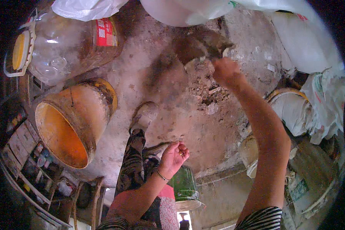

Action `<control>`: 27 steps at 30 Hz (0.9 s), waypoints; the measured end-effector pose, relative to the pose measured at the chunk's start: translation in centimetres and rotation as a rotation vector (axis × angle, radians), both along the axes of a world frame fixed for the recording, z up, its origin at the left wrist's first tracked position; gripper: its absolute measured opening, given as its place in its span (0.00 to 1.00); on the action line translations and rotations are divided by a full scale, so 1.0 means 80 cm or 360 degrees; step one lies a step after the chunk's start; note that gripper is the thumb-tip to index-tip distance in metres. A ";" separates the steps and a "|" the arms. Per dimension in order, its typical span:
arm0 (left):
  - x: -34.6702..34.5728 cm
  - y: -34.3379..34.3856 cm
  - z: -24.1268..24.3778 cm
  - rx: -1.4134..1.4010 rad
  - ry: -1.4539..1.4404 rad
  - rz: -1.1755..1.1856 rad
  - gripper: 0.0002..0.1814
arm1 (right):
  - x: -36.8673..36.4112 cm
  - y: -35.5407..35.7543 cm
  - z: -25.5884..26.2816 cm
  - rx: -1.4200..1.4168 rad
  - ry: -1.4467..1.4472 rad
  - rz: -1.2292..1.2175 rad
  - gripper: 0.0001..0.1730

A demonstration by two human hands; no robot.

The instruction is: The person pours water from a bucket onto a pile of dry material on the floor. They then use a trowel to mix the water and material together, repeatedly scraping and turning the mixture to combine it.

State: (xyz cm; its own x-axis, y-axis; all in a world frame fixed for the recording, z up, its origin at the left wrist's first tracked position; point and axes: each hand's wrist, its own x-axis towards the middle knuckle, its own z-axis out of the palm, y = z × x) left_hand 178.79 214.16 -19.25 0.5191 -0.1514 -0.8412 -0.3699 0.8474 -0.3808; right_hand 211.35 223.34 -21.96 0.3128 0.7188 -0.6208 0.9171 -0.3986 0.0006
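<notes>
My right hand [228, 73] is closed in a fist at the edge of a dark brown object [191, 47] and appears to grip it. Blur and shadow hide what that object is. Just below it lies a heap of loose dirt and crumbled debris [210, 92] on the dusty concrete floor [166, 115]. My left hand [174, 159] hangs low in front of my body, its fingers curled in, with no object visible in them. A ring and a thin bracelet [162, 174] are on that hand and wrist.
A yellowed plastic bucket [74, 118] lies tipped at left, below a large clear jug [66, 49] with a yellow lid. White plastic bags [187, 11] crowd the top. A bag-covered bucket [290, 109] stands at right. Near my legs is a green bucket [185, 184]; my shoe [146, 113] rests left of centre.
</notes>
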 end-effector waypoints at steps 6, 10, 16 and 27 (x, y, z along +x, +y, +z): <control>-0.001 -0.008 0.003 -0.0002 -0.0033 -0.0006 0.07 | -0.043 -0.110 0.037 -0.0161 0.0181 0.0048 0.10; 0.002 -0.011 0.008 0.0010 -0.0109 -0.0006 0.07 | -0.064 -0.163 0.074 -0.0335 0.0298 -0.0167 0.17; -0.009 -0.019 0.006 -0.0044 -0.0100 0.0094 0.07 | -0.078 -0.178 0.108 -0.0342 0.0288 -0.0180 0.17; 0.001 -0.024 0.000 0.0032 -0.0074 0.0008 0.06 | -0.032 -0.011 0.003 0.0260 0.0065 -0.0326 0.13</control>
State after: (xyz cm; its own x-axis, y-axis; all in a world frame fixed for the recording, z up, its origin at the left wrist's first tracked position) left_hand 178.86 212.25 -19.27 0.5585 -0.1321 -0.8189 -0.3563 0.8534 -0.3806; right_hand 208.80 222.44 -21.74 0.4391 0.7348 -0.5169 0.8153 -0.5676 -0.1144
